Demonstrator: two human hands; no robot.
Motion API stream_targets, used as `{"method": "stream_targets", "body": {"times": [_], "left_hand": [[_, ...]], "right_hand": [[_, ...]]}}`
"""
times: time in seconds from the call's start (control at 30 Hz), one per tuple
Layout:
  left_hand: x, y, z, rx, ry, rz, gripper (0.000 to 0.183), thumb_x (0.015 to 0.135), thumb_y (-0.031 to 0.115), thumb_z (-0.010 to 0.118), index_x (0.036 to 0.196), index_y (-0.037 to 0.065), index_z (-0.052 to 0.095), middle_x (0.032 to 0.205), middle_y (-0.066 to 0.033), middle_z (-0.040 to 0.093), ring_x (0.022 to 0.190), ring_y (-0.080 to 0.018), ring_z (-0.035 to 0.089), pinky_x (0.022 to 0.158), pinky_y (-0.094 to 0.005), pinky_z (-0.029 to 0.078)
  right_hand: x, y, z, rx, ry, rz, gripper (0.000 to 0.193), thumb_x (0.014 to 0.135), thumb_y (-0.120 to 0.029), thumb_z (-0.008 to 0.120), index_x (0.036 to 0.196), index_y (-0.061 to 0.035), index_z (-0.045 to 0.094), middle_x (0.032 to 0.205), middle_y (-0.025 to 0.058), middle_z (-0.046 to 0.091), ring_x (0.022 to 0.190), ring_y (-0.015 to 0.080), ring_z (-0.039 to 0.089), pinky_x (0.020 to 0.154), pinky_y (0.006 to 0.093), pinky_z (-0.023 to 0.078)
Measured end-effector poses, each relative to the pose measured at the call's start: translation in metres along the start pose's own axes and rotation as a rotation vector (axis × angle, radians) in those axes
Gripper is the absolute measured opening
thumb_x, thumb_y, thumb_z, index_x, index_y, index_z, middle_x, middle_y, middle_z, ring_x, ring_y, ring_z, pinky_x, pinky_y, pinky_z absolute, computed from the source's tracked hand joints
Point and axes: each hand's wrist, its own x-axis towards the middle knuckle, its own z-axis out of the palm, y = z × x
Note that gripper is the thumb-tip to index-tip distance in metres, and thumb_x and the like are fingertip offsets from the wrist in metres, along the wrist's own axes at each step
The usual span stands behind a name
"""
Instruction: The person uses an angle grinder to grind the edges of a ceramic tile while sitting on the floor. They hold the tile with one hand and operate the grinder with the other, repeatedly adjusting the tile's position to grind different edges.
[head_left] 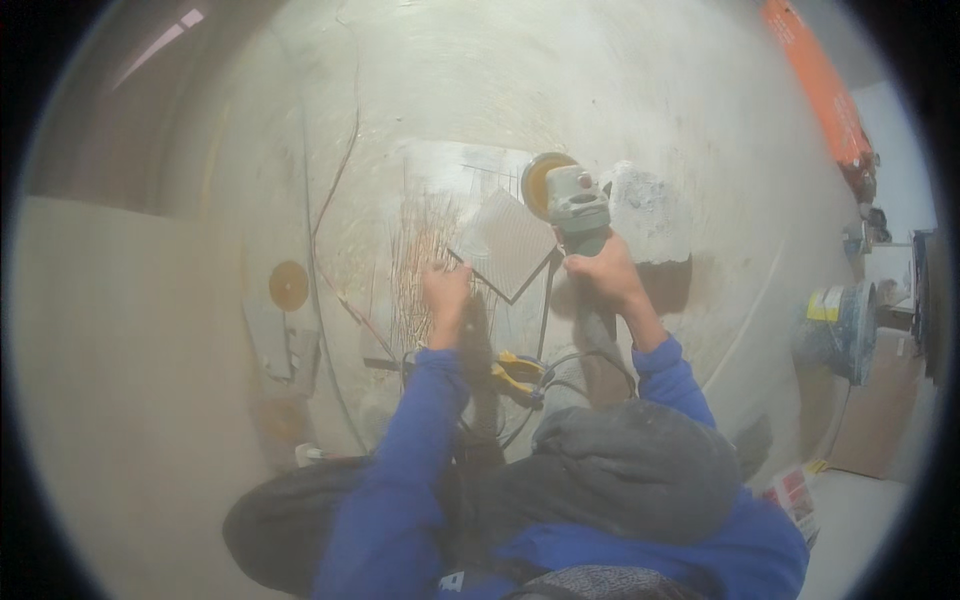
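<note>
A person kneels on a dusty floor, holding a tile with one hand and an angle grinder with the other.

The left hand presses down on the near corner of a grey square tile, fingers closed on its edge. The right hand is clamped around the body of the grey angle grinder, whose yellow disc sits just beyond the tile's far corner. Yellow-handled pliers lie near the forearms, below both hands. A loose orange disc lies well to the left of the left hand.

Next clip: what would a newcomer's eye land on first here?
At centre, the right hand grips a grey-green angle grinder with a yellow disc against a square pale tile, which the left hand steadies. Blue sleeves rise from the lower edge; a loose yellow disc lies left.
</note>
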Motion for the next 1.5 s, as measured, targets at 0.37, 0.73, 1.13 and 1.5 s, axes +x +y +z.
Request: {"method": "stream_targets", "body": {"times": [0.37,0.73,1.13,1.5], "left_hand": [[-0.041,0.063,0.055,-0.113,0.203,-0.433,0.079,0.078,0.008,0.081,0.144,-0.003,0.039,0.141,-0.0282,0.047,0.128,-0.0368,0.054,0.108,-0.0489,0.043],[-0.003,0.064,0.046,0.847,-0.143,0.715,0.081,0.080,0.033,0.079,0.146,0.003,0.044,0.147,-0.0222,0.045,0.136,-0.0426,0.043,0.111,-0.0574,0.035],[0.006,0.007,0.082,1.003,-0.189,0.859,0.074,0.084,0.033,0.073,0.146,0.008,0.041,0.149,-0.0183,0.040,0.143,-0.0411,0.032,0.112,-0.0685,0.023],[0.013,0.023,0.032,0.714,-0.348,0.746,0.081,0.080,0.039,0.079,0.147,0.012,0.042,0.152,-0.0214,0.038,0.147,-0.0413,0.028,0.114,-0.0633,0.024]], "right_hand": [[-0.011,-0.004,-0.024,0.277,0.069,0.008,0.049,0.076,-0.008,0.074,0.125,-0.0018,0.065,0.114,0.0039,0.068,0.099,0.0137,0.064,0.086,0.0306,0.053],[-0.010,0.009,-0.014,0.334,0.147,-0.016,0.051,0.075,-0.008,0.075,0.124,-0.0002,0.064,0.112,0.0050,0.068,0.095,0.0130,0.066,0.082,0.0300,0.055],[-0.006,0.021,0.000,0.376,0.225,0.020,0.056,0.076,-0.007,0.075,0.129,0.0018,0.059,0.110,0.0092,0.066,0.083,0.0177,0.069,0.073,0.0335,0.058],[-0.010,0.016,0.000,0.507,0.185,0.082,0.047,0.076,-0.009,0.076,0.121,0.0019,0.065,0.104,0.0079,0.069,0.084,0.0157,0.068,0.077,0.0324,0.056]]}}
